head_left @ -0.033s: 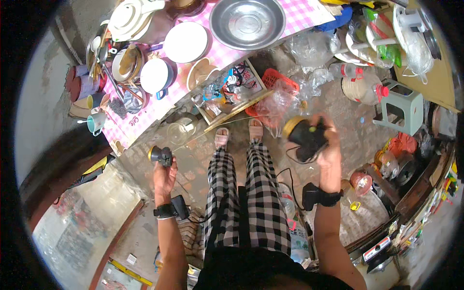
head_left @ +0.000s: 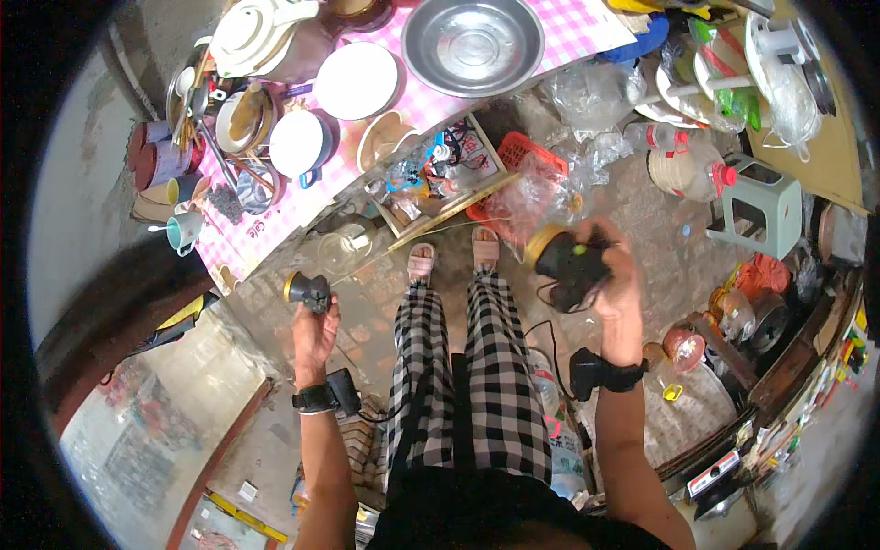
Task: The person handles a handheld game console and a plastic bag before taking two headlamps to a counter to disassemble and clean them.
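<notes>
In my left hand is a small black headlamp with a yellow rim, its front turned to the left. The fingers close around its back end. A larger black headlamp, also with a yellow rim, is in my right hand. That hand is slightly blurred, and a thin dark cord loops below the lamp. Both lamps are held up above the floor, apart from each other, on either side of my legs. Black straps with small boxes sit on both wrists.
An open drawer full of small items juts from the table with a pink checked cloth. Pots, bowls and a metal basin stand on it. A red basket, a large bottle and a grey-green stool are on the right.
My right hand and the larger headlamp have shifted slightly left. The smaller headlamp has turned a little in my left hand, which has barely moved.
</notes>
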`<state>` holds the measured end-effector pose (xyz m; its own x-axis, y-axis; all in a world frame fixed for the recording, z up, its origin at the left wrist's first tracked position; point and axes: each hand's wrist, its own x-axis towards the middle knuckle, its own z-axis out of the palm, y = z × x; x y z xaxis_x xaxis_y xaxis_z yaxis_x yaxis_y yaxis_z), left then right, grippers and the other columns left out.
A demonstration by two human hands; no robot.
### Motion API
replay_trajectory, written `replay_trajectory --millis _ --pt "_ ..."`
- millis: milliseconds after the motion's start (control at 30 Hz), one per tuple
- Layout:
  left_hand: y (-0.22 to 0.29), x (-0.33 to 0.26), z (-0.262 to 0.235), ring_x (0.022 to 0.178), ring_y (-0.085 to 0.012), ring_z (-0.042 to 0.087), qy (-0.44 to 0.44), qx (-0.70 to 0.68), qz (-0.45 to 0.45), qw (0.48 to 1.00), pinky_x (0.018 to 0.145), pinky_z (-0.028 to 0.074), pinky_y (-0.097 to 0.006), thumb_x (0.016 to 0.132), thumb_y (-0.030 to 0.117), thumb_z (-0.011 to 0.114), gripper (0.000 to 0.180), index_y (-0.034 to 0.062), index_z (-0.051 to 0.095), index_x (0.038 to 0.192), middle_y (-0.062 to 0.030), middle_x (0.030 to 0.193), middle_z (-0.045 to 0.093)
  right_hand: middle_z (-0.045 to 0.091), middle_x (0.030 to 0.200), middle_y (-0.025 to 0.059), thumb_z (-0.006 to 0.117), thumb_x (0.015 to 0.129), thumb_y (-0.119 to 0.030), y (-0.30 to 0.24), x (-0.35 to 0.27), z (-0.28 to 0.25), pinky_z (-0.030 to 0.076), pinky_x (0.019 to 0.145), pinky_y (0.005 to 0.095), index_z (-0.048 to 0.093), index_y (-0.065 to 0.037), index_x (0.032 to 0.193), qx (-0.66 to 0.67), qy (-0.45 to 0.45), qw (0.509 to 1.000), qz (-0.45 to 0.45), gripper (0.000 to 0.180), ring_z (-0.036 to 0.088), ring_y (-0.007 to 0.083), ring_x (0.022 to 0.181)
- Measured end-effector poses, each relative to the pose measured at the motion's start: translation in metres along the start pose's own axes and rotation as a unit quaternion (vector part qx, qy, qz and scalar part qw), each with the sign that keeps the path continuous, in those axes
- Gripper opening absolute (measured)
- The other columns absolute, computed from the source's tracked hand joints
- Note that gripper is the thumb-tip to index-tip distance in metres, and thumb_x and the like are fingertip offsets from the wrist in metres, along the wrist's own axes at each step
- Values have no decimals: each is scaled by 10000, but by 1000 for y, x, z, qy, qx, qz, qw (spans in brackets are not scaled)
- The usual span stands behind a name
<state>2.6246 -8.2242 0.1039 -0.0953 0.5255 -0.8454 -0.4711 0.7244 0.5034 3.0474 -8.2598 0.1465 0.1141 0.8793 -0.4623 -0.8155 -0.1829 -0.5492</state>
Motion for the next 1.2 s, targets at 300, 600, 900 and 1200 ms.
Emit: replay_trajectory --millis 300,600,900,1200 --pt "28 -25 57 511 -134 480 -102 24 7 995 423 391 -220 905 164 383 213 10 478 1019 -125 798 569 569 973 36 535 665 -74 7 42 87 395 806 233 551 -2 1025 -295 -135 943 69 367 503 99 891" --pt "34 -18 82 475 -103 433 -199 -1 -18 980 420 372 -211 915 149 351 199 29 477 1012 -151 801 558 510 1192 131 654 710 -214 44 59 44 356 923 293 471 -27 1209 -554 -107 825 41 564 481 194 1078" --pt "33 -30 117 467 -90 387 -181 33 -50 982 376 311 -181 896 118 378 177 27 464 1021 -151 785 521 603 932 109 677 654 -247 66 41 99 427 785 272 464 -32 1212 -428 -262 863 50 634 548 146 830" --pt "33 -35 125 451 -140 435 -200 47 -38 978 380 317 -223 883 91 386 194 22 457 1051 -168 776 567 583 824 84 663 641 -157 70 39 112 432 695 277 550 -7 994 -444 -319 837 9 400 522 125 743"
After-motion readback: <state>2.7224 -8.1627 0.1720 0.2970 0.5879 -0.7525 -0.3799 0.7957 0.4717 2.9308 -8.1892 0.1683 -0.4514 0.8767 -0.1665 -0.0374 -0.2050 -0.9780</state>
